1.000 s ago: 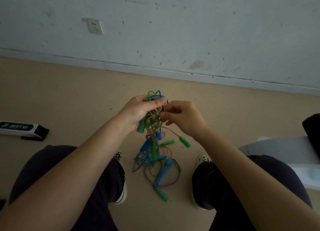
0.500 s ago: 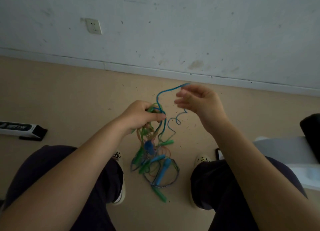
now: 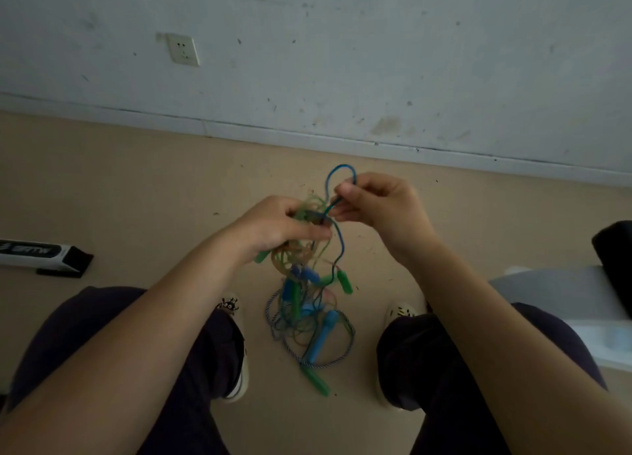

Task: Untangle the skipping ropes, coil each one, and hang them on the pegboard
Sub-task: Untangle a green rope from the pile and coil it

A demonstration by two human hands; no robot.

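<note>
**Both hands in the rope tangle**

The left hand [image 3: 273, 225] grips the top of the tangle [image 3: 304, 283], fingers curled round a bunch of green and tan cords. Just beside it, the right hand [image 3: 379, 205] pinches a blue cord [image 3: 337, 176] that loops up above its fingertips. Below both hands the tangle hangs down to the floor [image 3: 136, 198], handles [image 3: 321, 338] piled between the shoes.

The black-and-white box [image 3: 41, 254] on the floor bears lettering too blurred to read.
</note>
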